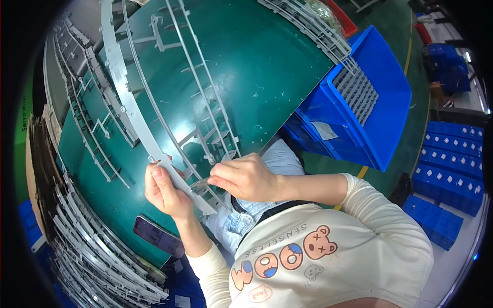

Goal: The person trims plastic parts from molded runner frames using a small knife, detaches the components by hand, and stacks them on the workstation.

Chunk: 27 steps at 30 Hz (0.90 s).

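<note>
A long pale grey plastic strip (133,115) runs from the top of the view down toward the person's lap. Near its lower end my left hand (167,192) grips it, thumb on top. My right hand (244,177) is closed just right of the strip, thumb and fingers pinched at thin grey plastic parts; what exactly sits between the fingertips is too small to tell. Thin grey rails (205,77) with small cross pieces lie beside the strip on the green table (267,66).
More grey frames (92,97) lie on the table's left side. A phone (158,235) rests at the near edge. Grey strips (97,251) are stacked at the lower left. A blue bin (385,92) with grey parts stands right, and blue boxes (447,169) farther right.
</note>
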Available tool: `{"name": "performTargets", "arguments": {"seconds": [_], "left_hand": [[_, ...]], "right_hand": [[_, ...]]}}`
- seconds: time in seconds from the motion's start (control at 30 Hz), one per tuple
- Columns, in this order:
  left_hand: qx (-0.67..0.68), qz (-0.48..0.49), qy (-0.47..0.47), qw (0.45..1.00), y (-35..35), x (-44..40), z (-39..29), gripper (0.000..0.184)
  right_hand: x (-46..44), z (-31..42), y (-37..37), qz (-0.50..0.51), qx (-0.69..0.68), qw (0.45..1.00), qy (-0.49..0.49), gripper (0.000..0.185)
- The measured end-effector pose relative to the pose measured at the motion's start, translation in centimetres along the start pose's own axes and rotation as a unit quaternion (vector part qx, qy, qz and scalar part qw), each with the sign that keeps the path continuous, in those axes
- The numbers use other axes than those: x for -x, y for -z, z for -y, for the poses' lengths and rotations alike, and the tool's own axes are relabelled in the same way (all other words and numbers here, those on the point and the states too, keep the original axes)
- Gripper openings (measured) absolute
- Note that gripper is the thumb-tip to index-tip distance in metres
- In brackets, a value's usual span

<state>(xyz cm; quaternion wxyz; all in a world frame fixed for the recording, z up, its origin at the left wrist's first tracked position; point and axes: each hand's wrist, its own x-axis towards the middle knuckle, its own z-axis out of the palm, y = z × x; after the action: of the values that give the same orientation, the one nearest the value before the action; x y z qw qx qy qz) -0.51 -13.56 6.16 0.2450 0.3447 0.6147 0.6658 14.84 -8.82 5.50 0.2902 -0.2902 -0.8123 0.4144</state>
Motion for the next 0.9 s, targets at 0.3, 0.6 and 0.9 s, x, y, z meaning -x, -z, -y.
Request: {"name": "performTargets", "arguments": {"seconds": [0.3,0.6,0.9], "left_hand": [[-0.023,-0.012,-0.076,0.997,-0.2,0.4,1.2,0.033],[-0.039,0.049,-0.118,0.991,0.3,0.1,1.7,0.033],[-0.102,0.057,-0.023,0.993,0.3,-0.4,2.2,0.033]], "right_hand": [[0.7,1.6,1.9,0.279,-0.377,0.869,-0.157,0.009],[-2.8,-0.6,1.1,-0.026,0.081,0.954,0.287,0.016],[-3.8,-1.1,2.8,-0.036,0.053,0.974,0.219,0.021]]}}
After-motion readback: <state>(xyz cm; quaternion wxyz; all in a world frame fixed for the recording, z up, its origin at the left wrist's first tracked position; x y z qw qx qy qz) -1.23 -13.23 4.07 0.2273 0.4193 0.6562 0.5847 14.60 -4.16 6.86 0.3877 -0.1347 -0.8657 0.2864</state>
